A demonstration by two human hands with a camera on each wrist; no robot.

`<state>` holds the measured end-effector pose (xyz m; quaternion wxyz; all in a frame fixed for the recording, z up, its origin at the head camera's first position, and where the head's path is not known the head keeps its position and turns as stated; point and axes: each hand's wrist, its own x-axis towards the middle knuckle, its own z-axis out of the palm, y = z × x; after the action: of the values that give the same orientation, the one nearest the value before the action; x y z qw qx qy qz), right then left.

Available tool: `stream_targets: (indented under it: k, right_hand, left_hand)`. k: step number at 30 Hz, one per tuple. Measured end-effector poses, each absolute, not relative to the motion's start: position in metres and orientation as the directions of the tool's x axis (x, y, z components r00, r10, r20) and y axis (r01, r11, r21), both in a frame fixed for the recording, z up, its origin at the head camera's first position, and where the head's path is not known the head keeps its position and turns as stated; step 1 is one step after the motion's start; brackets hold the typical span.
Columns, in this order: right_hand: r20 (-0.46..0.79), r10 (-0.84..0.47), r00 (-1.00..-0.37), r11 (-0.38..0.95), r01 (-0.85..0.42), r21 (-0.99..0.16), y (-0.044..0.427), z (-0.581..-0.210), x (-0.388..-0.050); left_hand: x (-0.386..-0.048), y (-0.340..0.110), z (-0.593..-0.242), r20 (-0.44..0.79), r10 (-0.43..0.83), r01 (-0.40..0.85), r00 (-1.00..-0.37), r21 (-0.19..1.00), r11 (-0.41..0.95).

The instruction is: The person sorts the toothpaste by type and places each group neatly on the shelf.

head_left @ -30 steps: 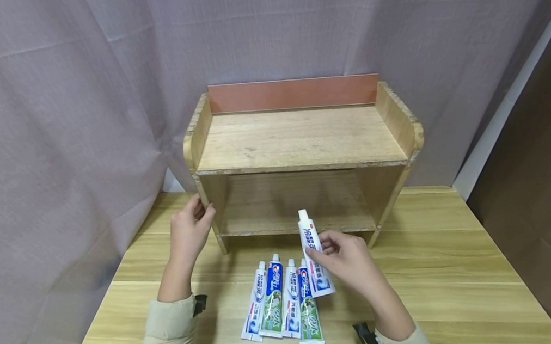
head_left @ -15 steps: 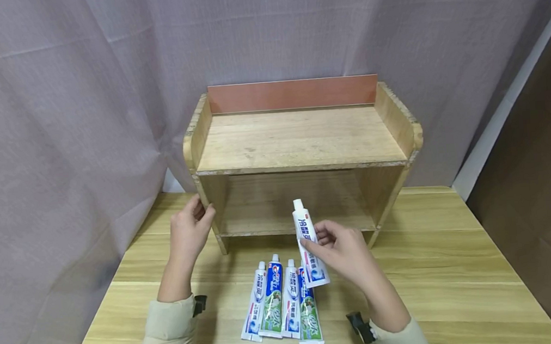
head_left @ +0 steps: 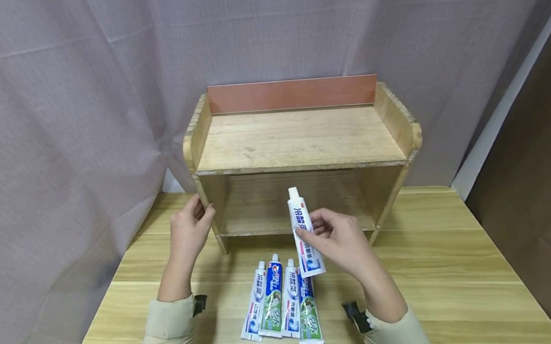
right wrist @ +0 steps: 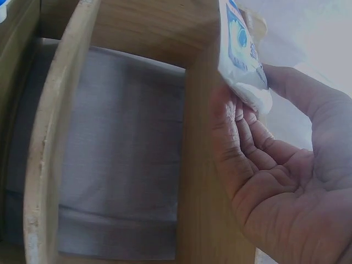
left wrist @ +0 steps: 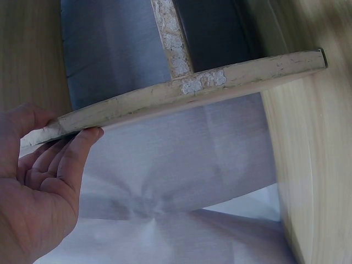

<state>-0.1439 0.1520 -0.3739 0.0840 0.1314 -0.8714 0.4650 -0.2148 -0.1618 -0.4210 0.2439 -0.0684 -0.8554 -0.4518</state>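
Note:
My right hand (head_left: 342,240) pinches a white toothpaste tube (head_left: 305,235) between thumb and fingers, its cap pointing up and away. The tube is held in the air before the lower opening of a wooden shelf (head_left: 297,140). In the right wrist view the same tube (right wrist: 242,52) shows only in part, above the palm. My left hand (head_left: 191,226) grips the front edge of the shelf's left side panel; in the left wrist view the thumb lies on one face of that panel (left wrist: 137,99) and the fingers (left wrist: 82,148) on the other.
Below the held tube, several toothpaste tubes lie side by side on the wooden table (head_left: 456,265), among them a blue and green one (head_left: 273,298) and a white one (head_left: 292,301). A grey curtain (head_left: 272,24) hangs behind the shelf.
My right hand has lifted the white toothpaste tube up and slightly left, away from the row and toward the shelf. The left hand stays on the side panel.

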Motion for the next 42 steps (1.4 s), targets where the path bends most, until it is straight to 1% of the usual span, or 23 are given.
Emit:
stream_targets:
  k: [9,15,25,36,42]
  right_hand:
    - [0.332,-0.151,-0.931,0.535,-0.359,-0.765,0.153,-0.361,-0.144]
    - [0.398,-0.153,-0.905,0.556,-0.411,-0.722,0.156,-0.350,-0.145]
    - [0.445,-0.126,-0.887,0.548,-0.436,-0.714,0.163,-0.332,-0.149]
    - [0.500,-0.100,-0.860,0.587,-0.457,-0.668,0.172,-0.318,-0.155]
    - [0.501,-0.085,-0.861,0.605,-0.444,-0.661,0.178,-0.308,-0.160]
  left_hand:
    - [-0.214,-0.161,-0.421,0.484,-0.102,0.342,-0.869,0.737,0.584]
    - [-0.214,-0.162,-0.421,0.489,-0.110,0.339,-0.865,0.732,0.591]
    - [-0.214,-0.162,-0.421,0.489,-0.112,0.343,-0.865,0.739,0.580]
    - [-0.214,-0.162,-0.421,0.491,-0.102,0.351,-0.865,0.738,0.576]
    - [-0.215,-0.162,-0.420,0.487,-0.100,0.348,-0.868,0.740,0.575]
